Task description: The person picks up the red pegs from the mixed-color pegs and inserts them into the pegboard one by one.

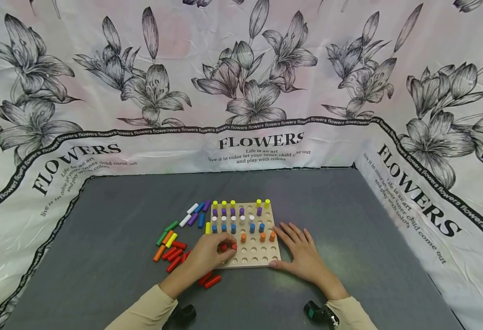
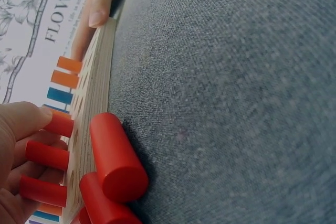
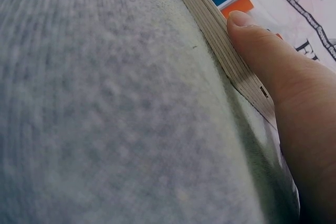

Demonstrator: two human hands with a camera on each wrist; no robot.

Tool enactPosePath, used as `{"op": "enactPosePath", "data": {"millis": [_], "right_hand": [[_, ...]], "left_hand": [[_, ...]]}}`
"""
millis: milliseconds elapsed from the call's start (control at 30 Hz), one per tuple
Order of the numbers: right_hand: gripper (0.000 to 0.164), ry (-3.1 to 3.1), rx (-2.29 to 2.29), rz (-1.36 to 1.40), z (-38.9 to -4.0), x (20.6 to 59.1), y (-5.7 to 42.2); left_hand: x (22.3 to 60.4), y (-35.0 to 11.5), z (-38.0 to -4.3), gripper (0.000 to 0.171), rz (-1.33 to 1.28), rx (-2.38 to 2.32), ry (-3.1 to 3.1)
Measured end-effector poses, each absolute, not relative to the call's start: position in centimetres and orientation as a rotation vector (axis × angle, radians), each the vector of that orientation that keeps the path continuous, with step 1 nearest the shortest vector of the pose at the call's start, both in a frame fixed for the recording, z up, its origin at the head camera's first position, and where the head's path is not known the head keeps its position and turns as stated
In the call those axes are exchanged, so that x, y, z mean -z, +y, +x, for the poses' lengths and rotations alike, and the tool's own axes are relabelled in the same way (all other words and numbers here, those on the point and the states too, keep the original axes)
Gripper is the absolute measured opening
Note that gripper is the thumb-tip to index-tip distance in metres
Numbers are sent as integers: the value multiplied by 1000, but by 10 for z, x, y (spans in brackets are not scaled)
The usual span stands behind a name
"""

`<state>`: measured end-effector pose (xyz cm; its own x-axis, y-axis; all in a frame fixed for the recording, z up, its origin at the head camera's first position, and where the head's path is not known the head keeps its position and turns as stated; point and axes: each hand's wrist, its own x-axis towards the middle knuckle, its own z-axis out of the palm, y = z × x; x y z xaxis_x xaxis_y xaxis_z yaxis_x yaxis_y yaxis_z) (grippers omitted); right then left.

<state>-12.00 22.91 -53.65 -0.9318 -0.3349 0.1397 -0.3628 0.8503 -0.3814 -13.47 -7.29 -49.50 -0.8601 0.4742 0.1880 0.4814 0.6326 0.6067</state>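
A wooden pegboard (image 1: 247, 261) lies on the table, with rows of yellow, purple, white, blue and orange pegs standing in its holes. My left hand (image 1: 209, 251) is over the board's near left part. Its thumb and fingers pinch a red peg (image 2: 59, 124), whose lower end meets the board. Two more red pegs, one of them the middle peg (image 2: 47, 155), stand in the same row beside the curled fingers. My right hand (image 1: 303, 252) rests at the board's right edge with fingers extended, its thumb (image 3: 257, 38) touching the near right corner.
Loose red pegs (image 1: 174, 263) lie left of the board, some partly behind the left forearm. Green pegs (image 1: 161, 237), orange, yellow, white, blue and purple ones lie farther up that side. A flower-printed cloth (image 1: 258, 151) borders the grey table (image 1: 328, 197).
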Motion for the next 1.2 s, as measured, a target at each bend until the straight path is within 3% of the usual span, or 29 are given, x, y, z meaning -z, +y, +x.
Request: {"op": "enactPosePath", "data": {"millis": [833,1200], "right_hand": [[98,-2982,-627,541,-120,535,229],[97,-2973,-633,550,-121,535,227]], "left_hand": [[481,-85,-132,19,-675,1261,-2687],[471,-114,-134,22,-440,1428,-2636]]}}
